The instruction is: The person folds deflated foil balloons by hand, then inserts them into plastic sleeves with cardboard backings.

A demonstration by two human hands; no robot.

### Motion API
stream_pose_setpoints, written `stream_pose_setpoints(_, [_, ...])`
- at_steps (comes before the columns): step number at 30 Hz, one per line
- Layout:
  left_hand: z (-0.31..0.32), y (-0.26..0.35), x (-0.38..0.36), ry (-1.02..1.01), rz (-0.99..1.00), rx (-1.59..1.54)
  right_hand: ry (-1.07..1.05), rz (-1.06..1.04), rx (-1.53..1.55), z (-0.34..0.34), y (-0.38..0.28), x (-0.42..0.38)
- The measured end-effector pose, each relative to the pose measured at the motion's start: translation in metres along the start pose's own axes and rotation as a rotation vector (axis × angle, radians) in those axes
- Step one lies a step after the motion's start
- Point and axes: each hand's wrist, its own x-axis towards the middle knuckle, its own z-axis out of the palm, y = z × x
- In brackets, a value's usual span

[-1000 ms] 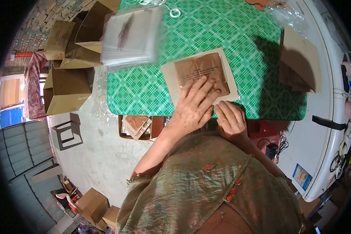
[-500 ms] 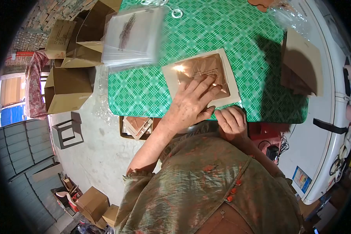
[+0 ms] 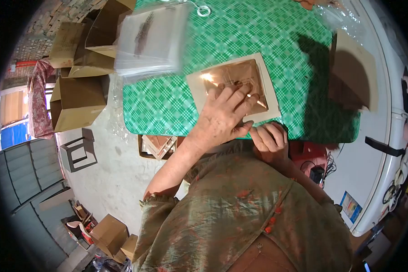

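Atop brown packet [image 3: 226,75], left hand [image 3: 219,117] palm-down, right hand [image 3: 271,141] curled beside.

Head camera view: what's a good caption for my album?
Left hand on a shiny brown packet, right hand by the green table.

The person's left forearm [image 3: 173,159] slants forward, the left hand [image 3: 218,119] palm down with its fingers [image 3: 234,97] bent and slightly apart. I see the right hand [image 3: 271,141] just beside that thumb, knuckles up, curled inward, the right forearm [image 3: 304,179] close along the torso [image 3: 226,208].
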Motion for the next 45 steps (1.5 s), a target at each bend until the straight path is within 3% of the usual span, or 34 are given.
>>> stream_pose_setpoints(18, [0.009, 0.002, -0.004, 0.013, -0.03, 0.017, -0.002, 0.008, 0.042, -0.003, 0.001, -0.001])
stream_pose_setpoints(34, [0.015, 0.0, -0.015, 0.134, -0.035, 0.033, -0.007, 0.025, 0.0, -0.004, -0.001, 0.003])
stream_pose_setpoints(45, [0.003, -0.002, -0.047, 0.239, -0.149, -0.056, 0.035, 0.1, 0.097, -0.022, -0.005, 0.027])
